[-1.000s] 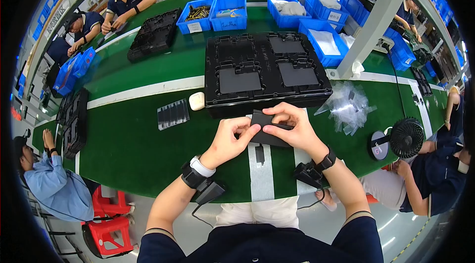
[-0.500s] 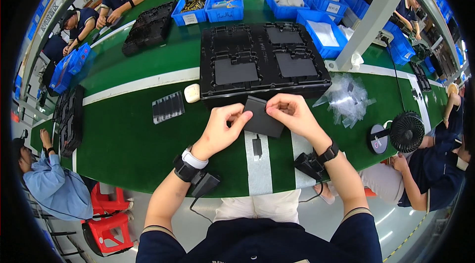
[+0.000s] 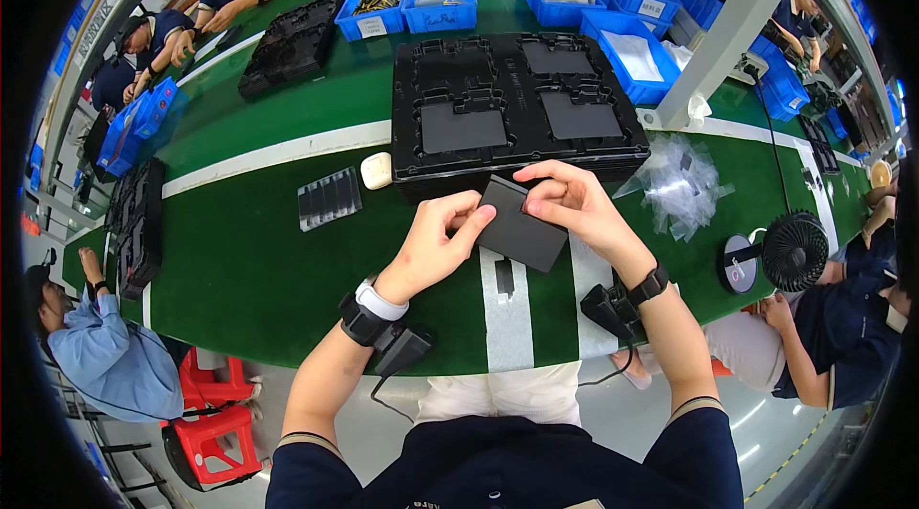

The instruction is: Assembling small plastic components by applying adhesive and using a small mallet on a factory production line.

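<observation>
A thin, flat, dark grey rectangular piece (image 3: pixel 525 236) is held tilted above the table, just in front of the black moulded tray. My left hand (image 3: pixel 429 239) pinches its left edge, the thumb lying on the upper face. At the piece's upper right edge, the thumb and bent fingers of my right hand (image 3: pixel 586 214) press together; whatever is between those fingertips is too small to make out. The black tray (image 3: pixel 522 150) has recesses holding similar flat dark pieces (image 3: pixel 463 129). Below the held piece, a small black strip (image 3: pixel 504 277) lies on a white band of the table.
A sheet of black strips (image 3: pixel 329 199) and a white rounded case (image 3: pixel 376 170) lie left of the tray. Clear plastic film scraps (image 3: pixel 682 185) are heaped to the right, near a small black fan (image 3: pixel 795 252). Blue bins (image 3: pixel 438 19) and a grey post (image 3: pixel 732 35) stand behind. Co-workers sit around.
The held piece has shifted slightly right and turned a little. My right hand's fingers have moved along its upper right edge, with the index finger now raised and more extended. The view has shifted slightly.
</observation>
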Demonstrator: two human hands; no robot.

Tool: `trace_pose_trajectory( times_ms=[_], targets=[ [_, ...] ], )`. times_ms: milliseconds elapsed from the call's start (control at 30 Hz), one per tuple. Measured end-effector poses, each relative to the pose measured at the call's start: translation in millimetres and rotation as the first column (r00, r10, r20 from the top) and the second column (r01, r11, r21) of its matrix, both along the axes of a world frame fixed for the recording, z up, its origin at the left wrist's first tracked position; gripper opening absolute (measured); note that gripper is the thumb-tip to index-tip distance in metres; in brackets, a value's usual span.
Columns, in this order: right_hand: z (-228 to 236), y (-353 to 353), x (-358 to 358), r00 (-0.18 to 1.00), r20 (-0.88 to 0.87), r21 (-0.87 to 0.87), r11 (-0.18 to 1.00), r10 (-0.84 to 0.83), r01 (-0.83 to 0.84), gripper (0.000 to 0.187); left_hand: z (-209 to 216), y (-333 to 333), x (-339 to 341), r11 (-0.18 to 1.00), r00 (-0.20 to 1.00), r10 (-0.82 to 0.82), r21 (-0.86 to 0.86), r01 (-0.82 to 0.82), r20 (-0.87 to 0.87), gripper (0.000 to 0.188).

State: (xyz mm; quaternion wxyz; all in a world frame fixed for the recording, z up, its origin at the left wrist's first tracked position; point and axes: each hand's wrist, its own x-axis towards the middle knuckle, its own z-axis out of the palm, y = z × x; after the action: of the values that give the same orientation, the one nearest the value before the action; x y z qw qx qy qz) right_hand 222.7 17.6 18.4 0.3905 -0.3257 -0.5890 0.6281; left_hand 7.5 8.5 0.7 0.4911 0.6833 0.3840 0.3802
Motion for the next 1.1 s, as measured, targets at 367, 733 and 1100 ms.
trace_pose_trajectory(
  times_ms=[367, 733, 1100],
  targets=[
    [-10.5, -5.3, -11.3, 0.947, -0.280, 0.044, 0.988, 0.157, -0.151, 0.044, 13.3, -10.2, 3.9, 0.924, 0.940, -0.254, -0.228, 0.305, 0.229, 0.028],
    [-16.9, -5.7, -11.7, 0.871, -0.414, 0.032, 0.960, 0.265, -0.277, 0.048, 11.0, -12.2, -2.4, 0.887, 0.905, -0.361, -0.218, 0.408, 0.223, 0.028],
    [37.1, -16.3, 10.8, 0.800, 0.596, 0.442, 0.862, -0.076, -0.248, 0.063, 13.6, 3.3, -10.3, 0.961, 0.919, -0.197, 0.120, 0.251, -0.341, 0.018]
  ],
)
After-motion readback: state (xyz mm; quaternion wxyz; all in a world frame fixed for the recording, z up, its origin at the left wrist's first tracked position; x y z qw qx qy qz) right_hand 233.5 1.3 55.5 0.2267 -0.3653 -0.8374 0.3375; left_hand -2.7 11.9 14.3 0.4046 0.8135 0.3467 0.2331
